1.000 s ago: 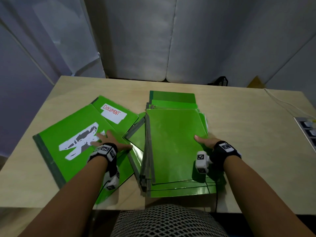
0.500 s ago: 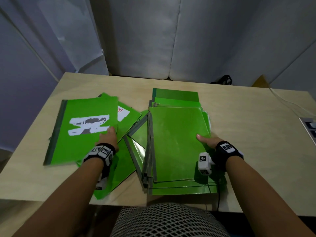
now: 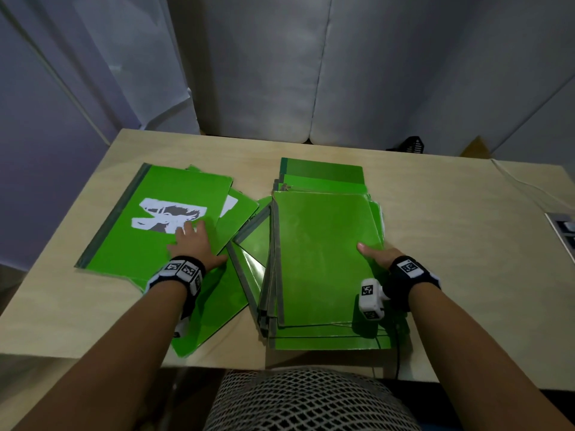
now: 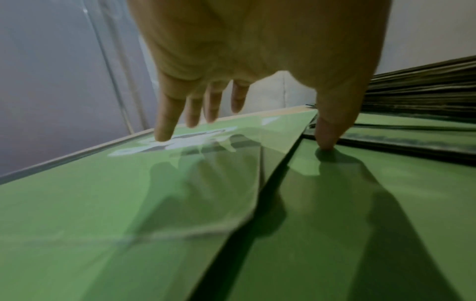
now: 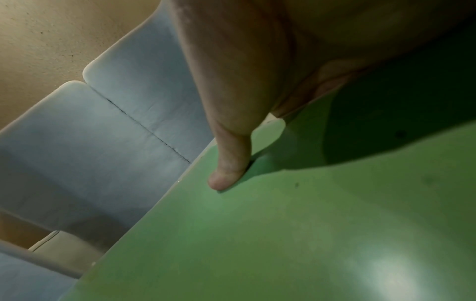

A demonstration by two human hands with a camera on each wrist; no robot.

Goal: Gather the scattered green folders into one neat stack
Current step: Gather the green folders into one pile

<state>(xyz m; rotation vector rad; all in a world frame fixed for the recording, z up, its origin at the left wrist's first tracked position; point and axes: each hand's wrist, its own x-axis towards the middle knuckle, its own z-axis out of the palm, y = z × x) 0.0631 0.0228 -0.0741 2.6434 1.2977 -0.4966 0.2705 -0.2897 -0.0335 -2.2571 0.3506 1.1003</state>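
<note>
Green folders, partly gathered on the table (image 3: 451, 213)

Left hand (image 3: 194, 244) lies flat with fingers spread on a torn-label folder (image 3: 140, 237) at 9 o'clock; right hand (image 3: 381, 255) grips the stack (image 3: 320, 253) edge (thumb on top) at 3 o'clock.

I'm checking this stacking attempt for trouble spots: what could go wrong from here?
1. The left hand only presses flat on the folder with the torn white label, with no grip on it; it may slip or drag the folders beneath askew.
2. The stack under the right hand is fanned along its left edge, so another folder could land crooked.
3. One lower folder already juts past the table front edge and might slide off.
</note>
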